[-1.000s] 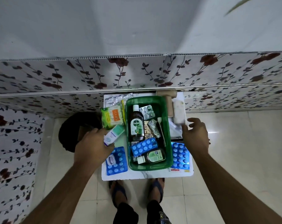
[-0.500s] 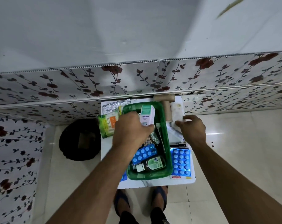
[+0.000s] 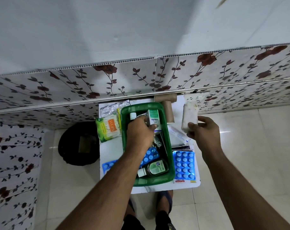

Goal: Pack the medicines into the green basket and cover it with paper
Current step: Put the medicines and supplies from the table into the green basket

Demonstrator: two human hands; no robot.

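Note:
The green basket (image 3: 171,156) stands on a small white table (image 3: 111,150). Inside it lie a small green bottle (image 3: 155,168), a blue blister strip (image 3: 151,155) and foil packs. My left hand (image 3: 141,135) is over the basket's far end, shut on a white and green medicine box (image 3: 154,119). To the right of the basket, my right hand (image 3: 205,131) grips a white roll (image 3: 189,117) lifted above the table. A blue blister pack (image 3: 184,166) lies right of the basket, another (image 3: 108,166) lies left, partly under my arm.
A green pack of cotton buds (image 3: 107,128) and a foil strip (image 3: 112,107) lie left of the basket. Two brown cardboard tubes (image 3: 168,112) sit at the table's back, by the floral wall panel. A black round object (image 3: 77,144) is on the floor left. My feet are below the table.
My left hand carried the medicine box from the table's left side over into the basket's far end. My right hand closed on the white roll and lifted it.

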